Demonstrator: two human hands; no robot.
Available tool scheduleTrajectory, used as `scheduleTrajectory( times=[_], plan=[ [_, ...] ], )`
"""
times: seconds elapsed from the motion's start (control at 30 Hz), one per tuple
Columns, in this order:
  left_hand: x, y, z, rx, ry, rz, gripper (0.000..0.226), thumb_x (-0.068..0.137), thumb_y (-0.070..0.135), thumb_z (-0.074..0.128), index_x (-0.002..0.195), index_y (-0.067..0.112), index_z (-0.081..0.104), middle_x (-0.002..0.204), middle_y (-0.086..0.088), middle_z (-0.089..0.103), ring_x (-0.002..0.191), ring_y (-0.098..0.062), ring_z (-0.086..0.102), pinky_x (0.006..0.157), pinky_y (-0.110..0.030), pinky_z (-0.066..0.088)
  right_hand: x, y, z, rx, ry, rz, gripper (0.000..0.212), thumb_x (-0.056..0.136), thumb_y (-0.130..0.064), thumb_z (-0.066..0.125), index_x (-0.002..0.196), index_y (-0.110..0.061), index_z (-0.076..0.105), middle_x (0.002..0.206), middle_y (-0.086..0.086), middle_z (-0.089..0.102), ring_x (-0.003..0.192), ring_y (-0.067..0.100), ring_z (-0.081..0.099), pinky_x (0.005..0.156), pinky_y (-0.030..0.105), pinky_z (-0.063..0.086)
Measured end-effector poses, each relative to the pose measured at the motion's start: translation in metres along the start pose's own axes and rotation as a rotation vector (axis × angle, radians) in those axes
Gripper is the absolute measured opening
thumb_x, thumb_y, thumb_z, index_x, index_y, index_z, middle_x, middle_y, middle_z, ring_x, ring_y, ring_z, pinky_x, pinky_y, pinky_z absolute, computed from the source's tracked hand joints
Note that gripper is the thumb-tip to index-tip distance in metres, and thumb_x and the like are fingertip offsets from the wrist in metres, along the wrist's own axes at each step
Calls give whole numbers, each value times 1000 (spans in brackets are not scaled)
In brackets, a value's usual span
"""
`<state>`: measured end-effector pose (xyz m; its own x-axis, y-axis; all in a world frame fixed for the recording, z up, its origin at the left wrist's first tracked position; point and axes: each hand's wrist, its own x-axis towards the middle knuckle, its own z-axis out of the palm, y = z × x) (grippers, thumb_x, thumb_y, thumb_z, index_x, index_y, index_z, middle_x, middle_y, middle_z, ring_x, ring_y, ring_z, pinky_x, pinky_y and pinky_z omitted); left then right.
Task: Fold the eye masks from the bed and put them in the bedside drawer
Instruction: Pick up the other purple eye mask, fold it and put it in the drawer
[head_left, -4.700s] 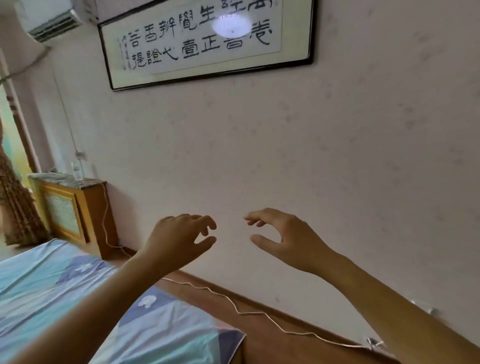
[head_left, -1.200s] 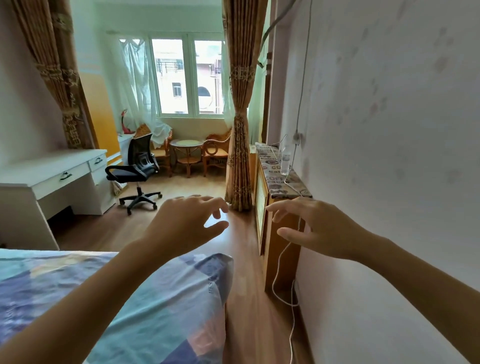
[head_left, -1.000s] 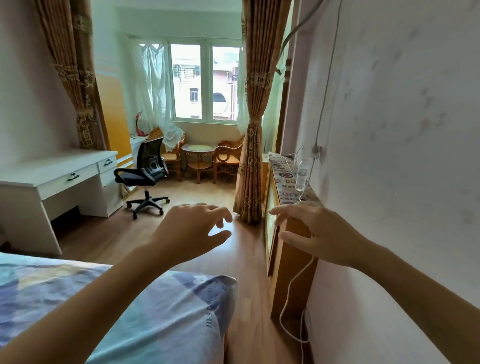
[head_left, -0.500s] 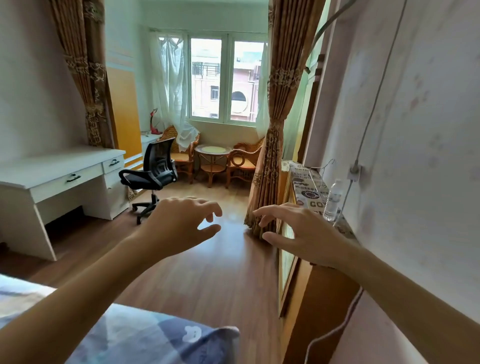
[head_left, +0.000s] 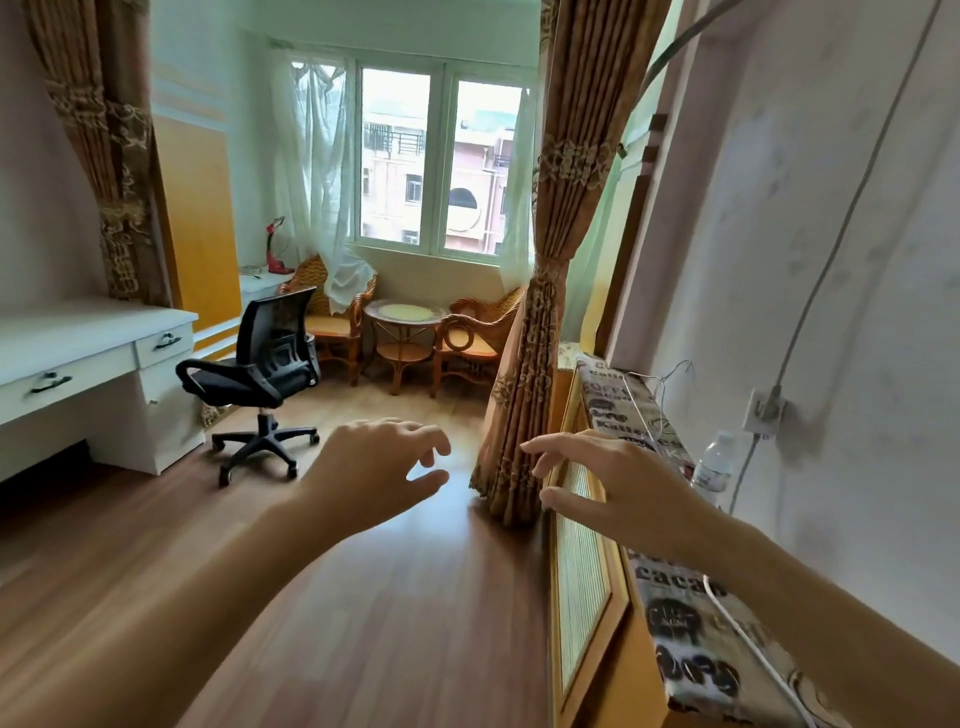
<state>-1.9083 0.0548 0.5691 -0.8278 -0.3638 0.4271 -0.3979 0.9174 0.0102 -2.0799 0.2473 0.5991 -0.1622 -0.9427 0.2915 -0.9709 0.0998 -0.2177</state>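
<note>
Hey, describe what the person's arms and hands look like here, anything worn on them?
Both forearms are bare as far as the frame shows, with no sleeves in view. The left hand and right hand wear no gloves, and no rings, watch or bracelets are visible.

Floor (head_left: 415, 597): wood-look planks, smooth, semi-gloss, window glare on the boards. Desk (head_left: 78, 358): white, smooth, matt; dark drawer handles, look like metal. Office chair (head_left: 260, 364): black mesh back, black plastic-looking arms and base. Curtain (head_left: 550, 260): heavy brown cloth, pleated, patterned band. Sheer curtain (head_left: 317, 171): thin white cloth. Armchairs (head_left: 467, 338) and round table (head_left: 405, 332): woven cane or rattan, glossy. Cabinet (head_left: 587, 597) along right wall: yellowish wood frame, ribbed front panel; top covered in printed cloth (head_left: 691, 623). Bottle (head_left: 714, 462): clear plastic. Wall (head_left: 857, 260): matt, blotchy.
</note>
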Motion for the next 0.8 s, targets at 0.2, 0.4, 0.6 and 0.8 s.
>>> scheduleTrajectory(
  times=[0.2,0.4,0.6,0.8],
  plan=[
    [71,-36,38,20,-4,-9,29,87,53,52,112,39,58,98,21,65,90,2,58,73,-21,44,78,60,13,-14,4,-45,47,86,-47,51,131,-34,49,111,-17,65,108,-1,57,95,29,49],
    [148,-80,78,81,49,-84,28,86,53,53,110,40,60,95,22,66,77,8,45,71,-18,42,160,135,25,-18,-1,-110,43,88,-44,56,130,-42,46,110,-25,60,92,6,66,88,27,53],
    [203,-125,118,133,23,-202,28,85,55,53,108,40,60,92,22,67,79,4,56,71,-20,44,262,189,36,1,-38,-197,42,89,-44,55,130,-45,44,105,-31,56,93,2,63,90,27,51],
    [224,-182,121,203,-2,-323,27,85,54,52,106,39,61,90,21,66,81,1,59,66,-19,41,353,195,70,88,-64,-325,44,91,-42,56,133,-41,45,110,-27,59,109,-3,54,98,30,46]
  ],
)
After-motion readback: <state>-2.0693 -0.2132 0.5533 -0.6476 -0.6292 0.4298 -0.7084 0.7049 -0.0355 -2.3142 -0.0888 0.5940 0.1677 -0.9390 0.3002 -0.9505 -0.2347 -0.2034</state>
